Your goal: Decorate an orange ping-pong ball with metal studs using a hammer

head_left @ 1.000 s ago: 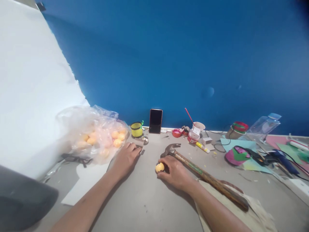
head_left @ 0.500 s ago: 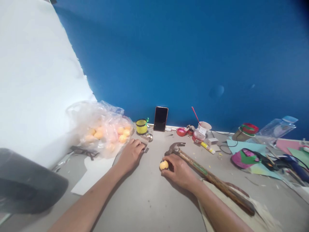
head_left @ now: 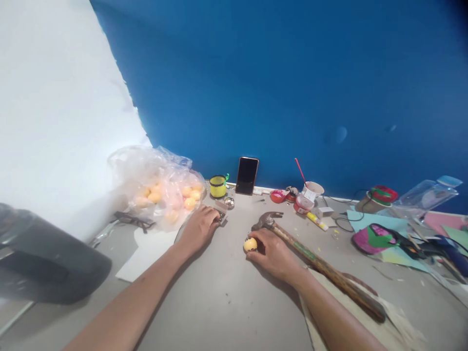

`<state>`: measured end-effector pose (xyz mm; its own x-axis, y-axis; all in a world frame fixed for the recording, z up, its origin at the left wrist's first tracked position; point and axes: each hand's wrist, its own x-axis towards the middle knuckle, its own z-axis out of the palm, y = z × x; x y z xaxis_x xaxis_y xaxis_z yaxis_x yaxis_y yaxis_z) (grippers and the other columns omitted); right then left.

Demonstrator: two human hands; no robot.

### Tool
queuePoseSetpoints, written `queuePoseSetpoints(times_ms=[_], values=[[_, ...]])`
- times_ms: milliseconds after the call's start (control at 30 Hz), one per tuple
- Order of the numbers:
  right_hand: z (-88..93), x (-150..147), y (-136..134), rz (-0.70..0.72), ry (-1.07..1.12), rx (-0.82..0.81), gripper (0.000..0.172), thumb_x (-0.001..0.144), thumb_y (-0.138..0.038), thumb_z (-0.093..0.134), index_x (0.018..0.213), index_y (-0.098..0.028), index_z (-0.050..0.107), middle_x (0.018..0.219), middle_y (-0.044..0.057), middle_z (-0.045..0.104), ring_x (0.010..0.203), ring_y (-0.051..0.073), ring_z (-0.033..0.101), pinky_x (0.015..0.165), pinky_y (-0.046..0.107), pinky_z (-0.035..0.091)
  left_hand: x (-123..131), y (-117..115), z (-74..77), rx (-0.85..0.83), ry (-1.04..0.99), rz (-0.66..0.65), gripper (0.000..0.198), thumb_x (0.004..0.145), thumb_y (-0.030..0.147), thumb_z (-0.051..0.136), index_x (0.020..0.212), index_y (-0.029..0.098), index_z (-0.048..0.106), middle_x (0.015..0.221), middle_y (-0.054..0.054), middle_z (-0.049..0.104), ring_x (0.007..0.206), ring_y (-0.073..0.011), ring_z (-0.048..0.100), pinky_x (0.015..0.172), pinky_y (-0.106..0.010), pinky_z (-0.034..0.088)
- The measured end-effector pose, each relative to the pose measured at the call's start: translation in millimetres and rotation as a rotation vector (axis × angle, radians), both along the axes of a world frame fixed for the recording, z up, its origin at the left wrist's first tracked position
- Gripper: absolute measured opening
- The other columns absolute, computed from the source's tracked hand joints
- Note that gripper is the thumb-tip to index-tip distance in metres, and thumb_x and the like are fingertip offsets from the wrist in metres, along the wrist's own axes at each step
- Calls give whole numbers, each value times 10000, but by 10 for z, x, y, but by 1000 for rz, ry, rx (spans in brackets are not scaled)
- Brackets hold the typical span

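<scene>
A small yellow ball with dark patches round its edge is gripped between the thumb and fingers of my right hand, low over the table. The claw hammer lies just beyond and to the right of that hand, its head near my fingers. My left hand rests on the table with its fingers curled down. A small shiny piece shows at those fingertips, too small to name, beside a bit of cardboard. Just behind lies a round silvery object.
A plastic bag of orange-yellow balls is at left, near glasses and a dark cylinder. A phone leans on the blue wall beside a yellow cup. Paint pots, a glue tube and coloured paper lie right.
The view has tilted and shifted slightly, so everything sits a little further right and higher. My right hand keeps the ball; a shiny piece shows more clearly at my left fingertips.
</scene>
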<state>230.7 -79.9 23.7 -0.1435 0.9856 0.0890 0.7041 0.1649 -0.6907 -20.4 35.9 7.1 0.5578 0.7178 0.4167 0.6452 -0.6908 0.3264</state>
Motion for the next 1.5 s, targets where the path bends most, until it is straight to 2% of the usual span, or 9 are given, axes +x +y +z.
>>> queuePoseSetpoints(times_ms=[233, 433, 633, 700, 800, 900, 1000, 1267, 1500], values=[[-7, 6, -2, 3, -10, -1, 309, 790, -149, 757, 1092, -200, 714, 1101, 82, 714, 1035, 249, 640, 940, 365, 463, -19, -5, 6, 34, 0, -59, 376, 1055, 433, 450, 832, 191, 632, 832, -63, 655, 833, -226, 562, 797, -364, 418], [-12, 12, -1, 12, 3, 13, 304, 795, -161, 765, 1093, -197, 719, 1110, 77, 715, 1031, 242, 639, 940, 359, 460, -21, -10, 1, 46, -48, -60, 325, 1061, 322, 447, 882, 190, 682, 875, -73, 710, 866, -221, 610, 823, -360, 461], [11, 23, 2, 21, -12, 19, 303, 793, -166, 767, 1091, -195, 719, 1106, 79, 718, 1021, 242, 638, 924, 361, 458, 20, -50, 32, 53, -250, -4, 230, 1009, 265, 503, 913, 202, 702, 936, -79, 734, 933, -226, 658, 861, -375, 527], [3, 24, 1, 7, 10, 15, 375, 792, -177, 769, 1160, -195, 703, 1140, 83, 718, 1024, 239, 638, 920, 358, 459, 83, -142, 102, -23, -342, 18, 190, 980, 273, 541, 901, 215, 704, 937, -66, 742, 924, -218, 676, 871, -374, 544], [-6, 20, -6, -20, 40, 1, 455, 788, -206, 785, 1230, -198, 679, 1134, 73, 719, 966, 214, 635, 864, 333, 460, 230, -331, 200, -285, -487, 43, 137, 921, 305, 613, 898, 214, 714, 924, -40, 768, 844, -193, 701, 803, -325, 571], [15, 6, -17, 10, -4, -2, 298, 795, -256, 803, 1078, -209, 723, 995, 36, 702, 880, 190, 603, 773, 302, 430, 387, -487, 219, -581, -553, 6, 152, 863, 314, 641, 872, 193, 733, 816, -27, 758, 714, -177, 688, 684, -291, 568], [39, -11, -23, 51, -57, 23, 212, 802, -297, 816, 975, -212, 728, 928, 21, 670, 863, 188, 580, 736, 292, 398, 489, -551, 181, -721, -576, -34, 148, 809, 305, 676, 838, 180, 749, 753, -26, 738, 683, -169, 664, 660, -282, 547], [-98, 3, 18, 50, 113, 170, 91, 944, -218, 653, 990, -200, 729, 971, 55, 714, 937, 199, 637, 877, 329, 464, 563, -602, 156, -765, -563, -74, 124, 786, 287, 673, 768, 173, 719, 731, -19, 719, 691, -163, 628, 686, -281, 504], [-99, 33, 30, 70, 35, 140, 182, 988, -226, 591, 895, -194, 745, 927, 51, 730, 915, 188, 637, 875, 323, 459, 503, -568, 171, -679, -359, -184, 127, 830, 281, 636, 797, 185, 712, 793, -15, 737, 775, -179, 649, 752, -285, 501]])
